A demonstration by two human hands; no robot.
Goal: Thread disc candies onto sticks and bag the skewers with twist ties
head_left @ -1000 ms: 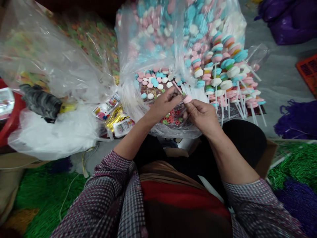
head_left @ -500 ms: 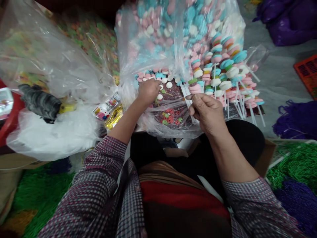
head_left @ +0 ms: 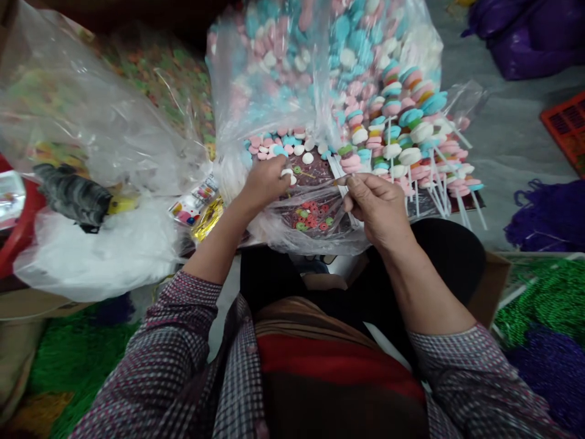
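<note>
Both arms reach forward, bent at the elbows and well apart, the forearms bare. The left forearm (head_left: 219, 244) slants inward to the left hand (head_left: 265, 181), which is palm down, back upward, its fingers (head_left: 281, 166) bent and partly hidden. The right forearm (head_left: 429, 289) angles inward too; at its end the right hand (head_left: 377, 201) turns leftward, thumb (head_left: 360, 186) laid along the index finger, the others curled beneath. Whether their tips meet is unclear.

grey floor (head_left: 507, 140) | orange crate (head_left: 567, 133) at right edge | dim light
</note>
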